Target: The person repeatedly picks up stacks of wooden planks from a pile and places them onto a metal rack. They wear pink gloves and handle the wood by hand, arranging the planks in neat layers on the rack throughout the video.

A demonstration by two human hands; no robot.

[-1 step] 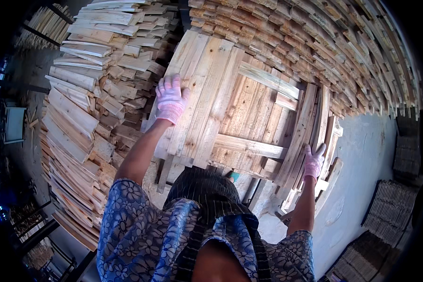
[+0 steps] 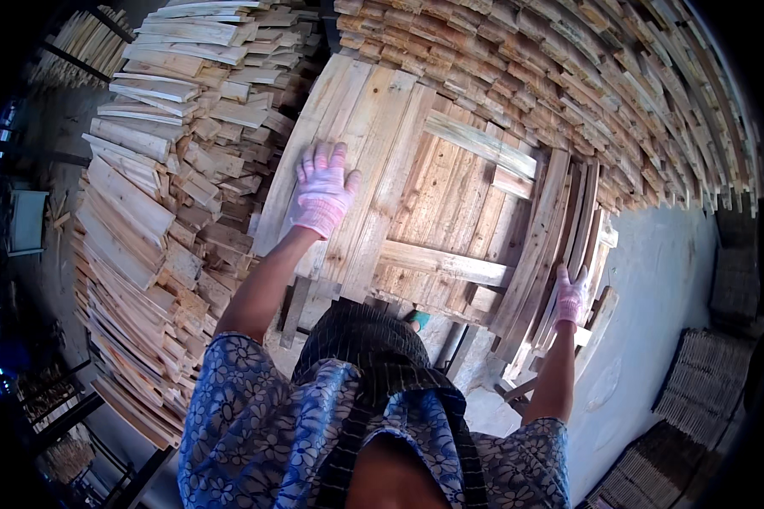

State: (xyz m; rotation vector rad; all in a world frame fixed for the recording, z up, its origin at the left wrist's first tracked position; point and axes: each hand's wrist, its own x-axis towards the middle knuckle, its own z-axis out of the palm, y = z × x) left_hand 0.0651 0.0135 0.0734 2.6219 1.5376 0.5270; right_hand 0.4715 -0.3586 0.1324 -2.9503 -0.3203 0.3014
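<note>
A wooden panel (image 2: 433, 195) of pale planks nailed to cross battens leans in front of me. My left hand (image 2: 323, 197), in a pink glove, lies flat on the panel's left planks with its fingers spread. My right hand (image 2: 571, 297), also in a pink glove, holds the panel's right edge low down, beside several more boards (image 2: 560, 220) that stand on edge there. My blue flowered sleeves and a dark striped apron fill the lower middle of the view.
A tall stack of short wooden slats (image 2: 144, 220) rises on the left. Another long pile of slats (image 2: 586, 76) arches over the top and right. Grey concrete floor (image 2: 654, 280) lies to the right, with bundled slats (image 2: 705, 382) at the lower right.
</note>
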